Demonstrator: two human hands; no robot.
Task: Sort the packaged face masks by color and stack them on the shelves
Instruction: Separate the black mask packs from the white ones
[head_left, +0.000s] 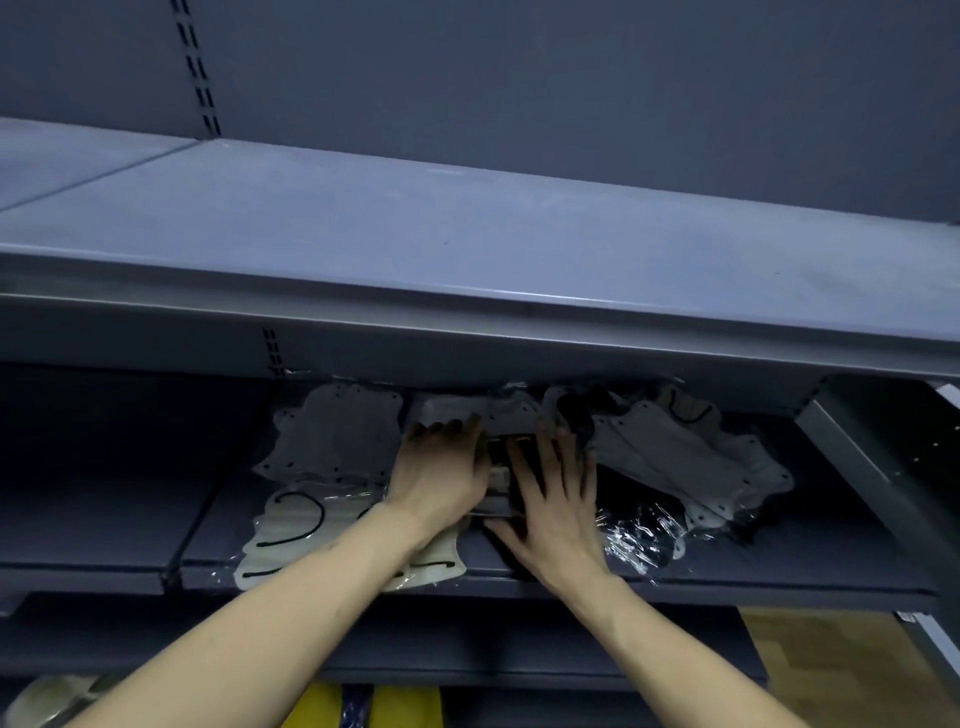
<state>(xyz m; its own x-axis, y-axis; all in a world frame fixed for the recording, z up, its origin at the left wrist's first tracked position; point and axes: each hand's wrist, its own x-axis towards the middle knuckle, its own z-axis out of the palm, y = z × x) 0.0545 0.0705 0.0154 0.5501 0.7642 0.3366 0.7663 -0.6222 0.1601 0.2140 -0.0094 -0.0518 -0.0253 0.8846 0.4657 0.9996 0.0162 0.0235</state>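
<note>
On the middle shelf (779, 566) lie several packaged face masks in clear wrap. A grey pile (332, 436) sits at the back left, a cream pile with black ear loops (296, 525) lies in front of it, and a mixed heap of grey and cream masks (691, 457) spreads at the right. Between my hands is a stack of black masks (501, 467). My left hand (441, 467) grips that stack's left side with curled fingers. My right hand (556, 504) rests flat on top of it, fingers spread. Crinkled black packs (639, 535) lie to the right.
An upper shelf (467, 249) overhangs the masks, with a dark back panel above. A metal bracket (857, 467) bounds the right end of the middle shelf. Below, yellow packets (405, 706) and a pale mask (47, 701) show on a lower level.
</note>
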